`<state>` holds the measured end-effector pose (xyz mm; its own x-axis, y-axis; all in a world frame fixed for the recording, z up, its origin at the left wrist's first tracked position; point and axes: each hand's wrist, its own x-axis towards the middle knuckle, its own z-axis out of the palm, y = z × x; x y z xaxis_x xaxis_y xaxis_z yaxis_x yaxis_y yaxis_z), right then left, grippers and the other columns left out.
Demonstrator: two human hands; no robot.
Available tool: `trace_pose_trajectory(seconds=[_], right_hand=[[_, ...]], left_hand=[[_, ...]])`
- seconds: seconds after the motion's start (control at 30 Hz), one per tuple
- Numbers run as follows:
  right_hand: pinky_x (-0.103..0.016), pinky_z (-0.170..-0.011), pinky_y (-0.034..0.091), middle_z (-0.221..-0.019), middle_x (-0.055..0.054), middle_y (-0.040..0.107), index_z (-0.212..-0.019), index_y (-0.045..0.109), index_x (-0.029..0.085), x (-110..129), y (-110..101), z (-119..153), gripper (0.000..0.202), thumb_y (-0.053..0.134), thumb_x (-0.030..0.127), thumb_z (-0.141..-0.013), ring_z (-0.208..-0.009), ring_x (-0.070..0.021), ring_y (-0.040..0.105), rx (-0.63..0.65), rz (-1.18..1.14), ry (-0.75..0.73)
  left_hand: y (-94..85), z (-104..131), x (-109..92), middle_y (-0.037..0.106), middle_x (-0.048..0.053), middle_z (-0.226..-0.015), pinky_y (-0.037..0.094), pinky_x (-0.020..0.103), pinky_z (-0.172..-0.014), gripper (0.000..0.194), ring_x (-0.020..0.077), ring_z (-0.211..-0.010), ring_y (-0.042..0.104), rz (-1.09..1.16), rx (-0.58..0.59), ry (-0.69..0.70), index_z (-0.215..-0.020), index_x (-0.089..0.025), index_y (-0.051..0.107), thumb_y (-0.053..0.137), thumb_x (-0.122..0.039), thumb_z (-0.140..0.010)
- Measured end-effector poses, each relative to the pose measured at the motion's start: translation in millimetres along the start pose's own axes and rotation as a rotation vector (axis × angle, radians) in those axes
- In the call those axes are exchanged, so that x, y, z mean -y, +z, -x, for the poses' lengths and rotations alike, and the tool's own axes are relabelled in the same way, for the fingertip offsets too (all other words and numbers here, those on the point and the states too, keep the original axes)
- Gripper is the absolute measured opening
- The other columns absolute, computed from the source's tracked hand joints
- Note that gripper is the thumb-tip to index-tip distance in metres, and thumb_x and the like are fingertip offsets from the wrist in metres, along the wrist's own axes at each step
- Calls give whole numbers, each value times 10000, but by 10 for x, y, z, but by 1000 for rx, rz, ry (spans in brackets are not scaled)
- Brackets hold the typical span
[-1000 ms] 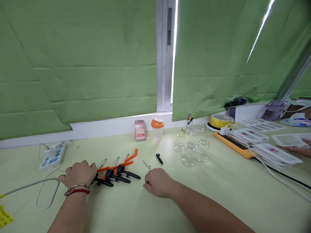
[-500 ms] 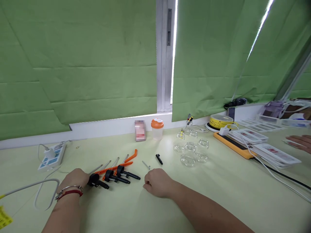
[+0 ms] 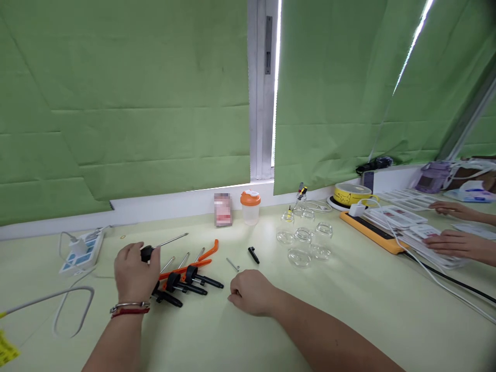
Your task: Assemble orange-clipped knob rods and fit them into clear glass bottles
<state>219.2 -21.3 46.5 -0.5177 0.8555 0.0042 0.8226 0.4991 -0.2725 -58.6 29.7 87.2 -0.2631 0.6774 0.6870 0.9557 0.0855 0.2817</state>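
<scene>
My left hand (image 3: 137,271) is closed around the black handle of a screwdriver (image 3: 170,241), its metal shaft pointing right and slightly up. Just right of that wrist lies a group of things: black pens (image 3: 194,287), more screwdrivers with black round handles (image 3: 173,281) and orange plastic pieces (image 3: 210,250). My right hand (image 3: 253,292) rests on the table in a loose fist, with nothing visible in it. Beyond its knuckles are a small metal rod with a wider end (image 3: 233,264) and a short black pen cap (image 3: 253,254).
Several glass jars (image 3: 299,254) stand right of centre, behind my right hand. An orange-lidded cup (image 3: 250,207) and a pink box (image 3: 223,210) stand by the wall. A white power strip (image 3: 83,253) lies left, an orange one (image 3: 370,232) right. Another person's hands (image 3: 453,244) touch stacked cards.
My left hand has risen and moved right, lifting the screwdriver; a pen beside it shifted slightly. My right hand stays put. The other person's hands have come further into view on the right.
</scene>
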Motion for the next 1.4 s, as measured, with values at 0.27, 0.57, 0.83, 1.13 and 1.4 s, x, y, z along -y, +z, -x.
trace_pose_trajectory(seconds=[0.27,0.57,0.83,1.13,1.4], right_hand=[[-249,-589,334,-833,-32,689,-823,666,197,-51,37,-31,200,510,323,-823,-747,-173,610,-48,11,-50],[-263,-735,410,-1073,-56,616,-1100,591,202,-41,27,-259,282,457,245,-856,-886,-186,608,-232,-48,49],[-292,-763,447,-1281,-64,508,-1298,380,232,27,-4,-820,594,483,42,-744,-980,-207,593,-150,98,5],[-284,-707,448,-1112,-91,548,-986,573,165,18,-2,-1101,221,495,107,-787,-882,-206,610,-88,150,12],[-272,-695,418,-1040,-83,571,-993,557,158,-37,61,-1094,238,484,70,-784,-869,-197,598,-125,107,51]], left_hand=[[-19,512,-676,600,88,-1085,471,331,-839,336,230,-987,581,538,329,166,-985,-200,536,439,-490,-846],[-8,572,-692,621,5,-694,401,279,-540,347,209,-632,607,266,352,181,-890,-223,483,461,-561,-816],[45,504,-598,631,32,-772,373,264,-522,352,206,-673,608,161,281,103,-912,-216,483,467,-550,-800],[69,501,-569,649,27,-834,366,257,-536,301,196,-722,622,144,273,147,-909,-218,497,467,-503,-817],[52,499,-580,658,29,-842,369,259,-532,312,198,-718,623,142,286,145,-906,-217,505,453,-515,-828]])
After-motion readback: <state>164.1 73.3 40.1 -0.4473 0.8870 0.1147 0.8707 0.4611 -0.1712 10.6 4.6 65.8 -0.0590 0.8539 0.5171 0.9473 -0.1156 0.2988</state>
